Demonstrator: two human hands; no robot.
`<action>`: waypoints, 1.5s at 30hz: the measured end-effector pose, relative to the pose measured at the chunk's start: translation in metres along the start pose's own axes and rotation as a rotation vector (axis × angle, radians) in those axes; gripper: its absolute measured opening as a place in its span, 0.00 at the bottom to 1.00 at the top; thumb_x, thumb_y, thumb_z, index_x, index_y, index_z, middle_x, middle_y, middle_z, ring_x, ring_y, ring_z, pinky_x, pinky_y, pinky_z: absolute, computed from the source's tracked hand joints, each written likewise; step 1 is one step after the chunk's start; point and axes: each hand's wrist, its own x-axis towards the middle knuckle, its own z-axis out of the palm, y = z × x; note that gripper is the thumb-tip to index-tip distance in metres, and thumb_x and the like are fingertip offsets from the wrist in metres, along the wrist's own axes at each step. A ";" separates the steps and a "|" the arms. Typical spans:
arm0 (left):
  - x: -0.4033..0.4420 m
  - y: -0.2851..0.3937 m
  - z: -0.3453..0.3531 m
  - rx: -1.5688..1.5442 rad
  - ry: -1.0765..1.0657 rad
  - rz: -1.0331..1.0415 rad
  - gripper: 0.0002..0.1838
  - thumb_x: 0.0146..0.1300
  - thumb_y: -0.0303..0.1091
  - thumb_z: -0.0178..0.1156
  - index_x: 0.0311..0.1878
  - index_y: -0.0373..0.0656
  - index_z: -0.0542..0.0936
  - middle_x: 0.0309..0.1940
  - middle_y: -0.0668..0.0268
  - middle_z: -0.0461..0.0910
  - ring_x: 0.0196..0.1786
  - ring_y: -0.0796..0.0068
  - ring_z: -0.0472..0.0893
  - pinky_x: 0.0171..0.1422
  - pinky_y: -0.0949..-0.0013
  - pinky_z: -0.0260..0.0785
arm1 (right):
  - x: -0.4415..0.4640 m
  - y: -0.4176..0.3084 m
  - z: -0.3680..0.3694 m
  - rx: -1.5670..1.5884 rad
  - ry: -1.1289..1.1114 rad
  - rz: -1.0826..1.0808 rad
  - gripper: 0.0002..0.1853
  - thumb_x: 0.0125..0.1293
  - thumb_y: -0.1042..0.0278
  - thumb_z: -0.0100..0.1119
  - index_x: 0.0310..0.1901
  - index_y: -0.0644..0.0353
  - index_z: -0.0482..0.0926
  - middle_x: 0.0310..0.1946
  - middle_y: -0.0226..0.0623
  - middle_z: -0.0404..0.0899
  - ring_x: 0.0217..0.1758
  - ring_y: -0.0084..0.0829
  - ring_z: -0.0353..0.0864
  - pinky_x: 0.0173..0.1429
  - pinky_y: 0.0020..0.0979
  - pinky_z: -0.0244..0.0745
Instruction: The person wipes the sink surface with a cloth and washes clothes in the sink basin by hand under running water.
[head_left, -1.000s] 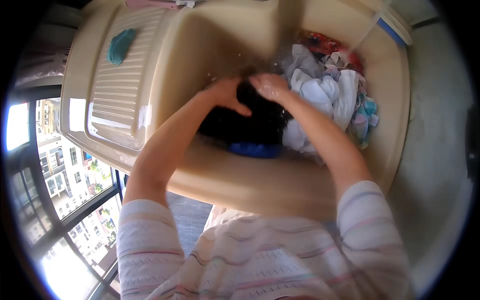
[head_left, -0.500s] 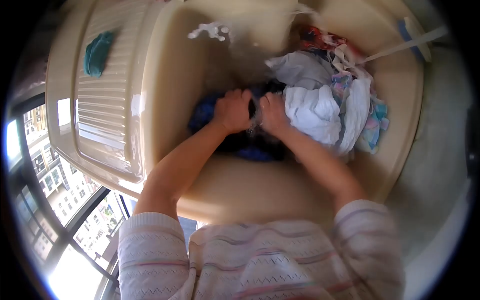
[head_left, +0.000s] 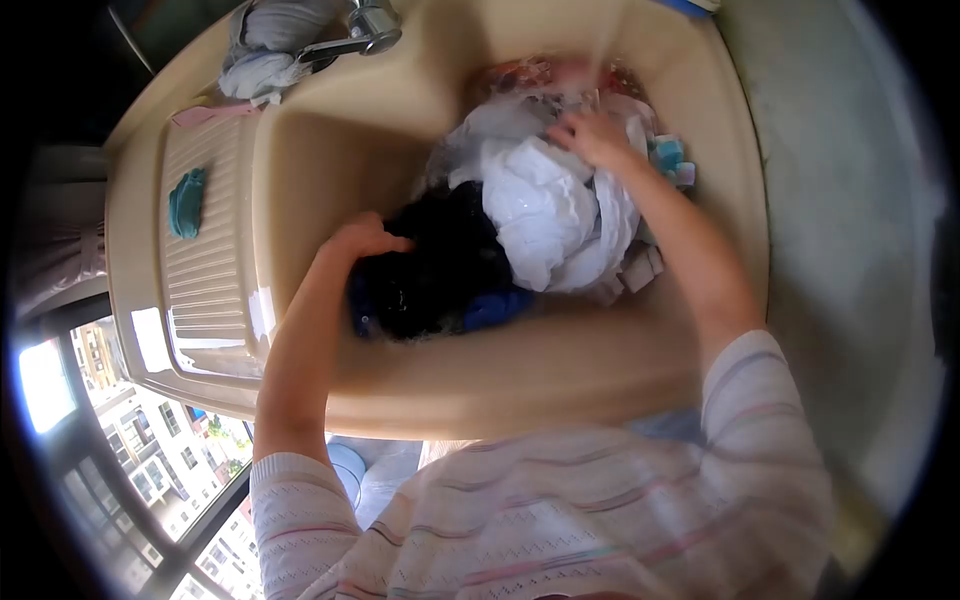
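Note:
My left hand [head_left: 368,238] rests at the left edge of the wet black cloth [head_left: 440,262], thumb spread from the other fingers. Blue fabric [head_left: 497,309] shows under the black cloth. My right hand [head_left: 592,138] is over the upper part of the clothes pile, fingers apart, near the white cloth [head_left: 540,212]. Behind it lies red patterned cloth [head_left: 520,76], under a stream of water. A teal and white piece [head_left: 668,155] sits to the right of my right hand. All of this lies in the beige basin [head_left: 560,370].
A ribbed washboard [head_left: 212,240] flanks the basin on the left, with a teal item [head_left: 187,203] on it. A metal faucet [head_left: 372,28] and grey cloths [head_left: 275,40] are at the back. A blue bucket [head_left: 347,468] stands below the basin.
My hands have moved apart: the left stays by the black cloth, while the right has let go of it and moved to the upper right. The view has shifted, bringing the faucet in.

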 end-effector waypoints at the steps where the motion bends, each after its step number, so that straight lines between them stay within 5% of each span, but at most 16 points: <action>1: -0.020 0.023 -0.022 0.052 0.121 0.045 0.40 0.40 0.53 0.65 0.56 0.38 0.70 0.56 0.50 0.69 0.59 0.51 0.67 0.62 0.58 0.61 | -0.024 -0.014 -0.005 -0.052 -0.041 0.003 0.25 0.62 0.43 0.44 0.41 0.58 0.78 0.44 0.47 0.76 0.47 0.44 0.75 0.49 0.43 0.70; 3: -0.061 0.096 -0.055 0.152 0.338 0.137 0.44 0.37 0.56 0.66 0.59 0.42 0.68 0.60 0.49 0.65 0.61 0.52 0.65 0.63 0.57 0.60 | -0.073 -0.038 0.004 0.079 -0.013 -0.036 0.20 0.63 0.50 0.43 0.33 0.61 0.77 0.36 0.44 0.78 0.41 0.45 0.77 0.45 0.46 0.69; 5: -0.036 0.136 -0.028 -0.064 0.687 0.750 0.43 0.37 0.57 0.66 0.57 0.45 0.69 0.56 0.51 0.67 0.61 0.54 0.65 0.60 0.57 0.63 | -0.118 -0.060 0.015 0.121 0.055 -0.126 0.14 0.60 0.58 0.45 0.31 0.61 0.75 0.32 0.46 0.78 0.37 0.45 0.77 0.40 0.48 0.67; 7: -0.029 0.182 0.027 0.205 0.720 0.701 0.39 0.41 0.60 0.63 0.55 0.46 0.71 0.48 0.52 0.70 0.58 0.53 0.66 0.56 0.56 0.66 | -0.129 -0.060 0.024 0.109 0.053 -0.132 0.11 0.58 0.62 0.47 0.31 0.60 0.74 0.30 0.46 0.78 0.36 0.45 0.78 0.40 0.45 0.69; 17: 0.064 0.189 0.050 -0.162 0.894 0.399 0.22 0.55 0.55 0.52 0.45 0.51 0.76 0.39 0.57 0.73 0.44 0.54 0.75 0.42 0.56 0.71 | -0.015 -0.005 0.049 0.166 -0.205 -0.134 0.11 0.50 0.63 0.55 0.32 0.60 0.78 0.31 0.46 0.79 0.38 0.46 0.78 0.42 0.41 0.71; 18: 0.053 0.189 0.029 -0.172 0.644 0.393 0.23 0.55 0.55 0.53 0.47 0.50 0.75 0.43 0.58 0.73 0.47 0.54 0.75 0.43 0.55 0.71 | -0.006 0.004 0.036 0.237 -0.318 -0.150 0.11 0.48 0.61 0.56 0.29 0.59 0.80 0.31 0.44 0.80 0.38 0.46 0.79 0.42 0.42 0.72; 20: 0.020 0.195 -0.025 -0.037 0.681 0.413 0.24 0.54 0.55 0.54 0.52 0.54 0.73 0.49 0.57 0.71 0.51 0.54 0.73 0.49 0.56 0.69 | -0.004 0.009 -0.025 0.393 -0.013 -0.010 0.11 0.50 0.59 0.55 0.31 0.54 0.81 0.26 0.42 0.80 0.32 0.41 0.80 0.39 0.39 0.73; 22: 0.025 0.205 -0.049 0.083 0.782 0.426 0.27 0.53 0.55 0.55 0.57 0.57 0.71 0.55 0.57 0.67 0.55 0.53 0.70 0.54 0.56 0.68 | -0.002 0.022 -0.071 0.079 0.319 0.036 0.20 0.53 0.51 0.55 0.47 0.48 0.76 0.50 0.35 0.75 0.54 0.42 0.71 0.46 0.49 0.70; 24: 0.052 0.215 -0.066 0.220 0.961 0.434 0.32 0.51 0.55 0.57 0.61 0.58 0.67 0.61 0.58 0.62 0.59 0.52 0.66 0.57 0.55 0.66 | 0.012 0.038 -0.001 -0.005 0.381 0.064 0.23 0.54 0.51 0.55 0.52 0.46 0.72 0.55 0.37 0.70 0.60 0.45 0.64 0.50 0.53 0.67; 27: 0.121 0.216 -0.048 0.062 0.662 0.335 0.36 0.51 0.54 0.58 0.65 0.61 0.61 0.68 0.59 0.49 0.65 0.51 0.58 0.60 0.53 0.63 | 0.037 0.054 0.038 -0.014 0.284 0.112 0.25 0.56 0.55 0.53 0.57 0.47 0.67 0.54 0.44 0.70 0.60 0.49 0.64 0.53 0.50 0.67; 29: 0.148 0.214 -0.040 0.101 0.665 0.351 0.35 0.52 0.50 0.57 0.64 0.58 0.60 0.59 0.48 0.63 0.59 0.47 0.66 0.58 0.53 0.64 | 0.041 0.053 0.048 0.032 0.159 0.164 0.26 0.58 0.59 0.51 0.59 0.50 0.64 0.51 0.49 0.72 0.58 0.51 0.67 0.54 0.45 0.69; 31: 0.126 0.226 -0.046 -0.282 0.565 0.148 0.31 0.53 0.47 0.56 0.62 0.53 0.65 0.51 0.45 0.71 0.54 0.46 0.71 0.57 0.54 0.65 | 0.029 0.034 0.024 0.134 0.058 0.193 0.23 0.58 0.63 0.50 0.56 0.55 0.66 0.43 0.54 0.75 0.46 0.49 0.76 0.49 0.41 0.72; 32: 0.104 0.225 -0.040 -0.212 0.731 0.208 0.28 0.53 0.47 0.56 0.57 0.46 0.69 0.41 0.45 0.77 0.46 0.45 0.76 0.54 0.55 0.66 | 0.031 0.042 0.037 0.159 0.073 0.120 0.22 0.59 0.62 0.50 0.55 0.57 0.67 0.41 0.55 0.75 0.43 0.49 0.76 0.47 0.41 0.72; 35: 0.066 0.202 -0.023 -0.165 0.588 0.329 0.28 0.53 0.46 0.56 0.54 0.40 0.68 0.41 0.43 0.76 0.47 0.45 0.75 0.53 0.54 0.66 | 0.008 0.041 0.063 0.554 0.223 -0.022 0.20 0.60 0.59 0.50 0.50 0.60 0.70 0.37 0.56 0.76 0.40 0.48 0.77 0.43 0.42 0.72; 39: -0.064 0.191 0.007 -0.313 0.490 0.440 0.29 0.54 0.45 0.56 0.53 0.33 0.65 0.36 0.41 0.76 0.43 0.42 0.75 0.47 0.52 0.68 | -0.120 -0.049 -0.050 0.207 0.044 0.022 0.19 0.56 0.58 0.55 0.46 0.60 0.72 0.35 0.51 0.77 0.41 0.44 0.77 0.41 0.40 0.72; 45: -0.118 0.161 0.059 -0.384 0.428 0.409 0.33 0.52 0.39 0.57 0.57 0.30 0.58 0.31 0.40 0.76 0.35 0.39 0.76 0.41 0.50 0.68 | -0.164 -0.087 -0.017 0.153 0.220 -0.244 0.19 0.52 0.57 0.58 0.42 0.59 0.70 0.32 0.41 0.75 0.36 0.43 0.77 0.37 0.40 0.73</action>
